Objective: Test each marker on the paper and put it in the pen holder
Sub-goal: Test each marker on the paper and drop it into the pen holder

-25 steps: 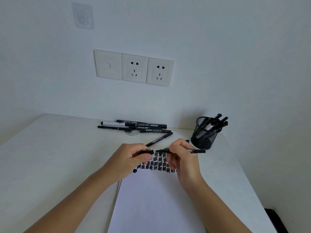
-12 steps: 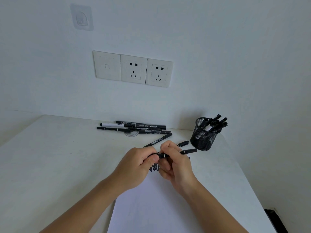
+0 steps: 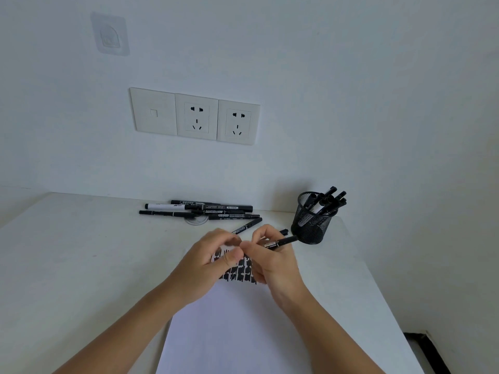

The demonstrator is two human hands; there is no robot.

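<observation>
Gripping marker (image 3: 280, 242) beside pen holder (image 3: 310, 225)

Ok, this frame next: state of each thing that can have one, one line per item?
Right hand: gripping a black marker.
Left hand: fingertips pinched at the marker's near end; cap hidden.
Pen holder: upright, several markers inside.
Loose markers: lying flat by the wall.
Paper: flat, black test strokes at its far end.
</observation>
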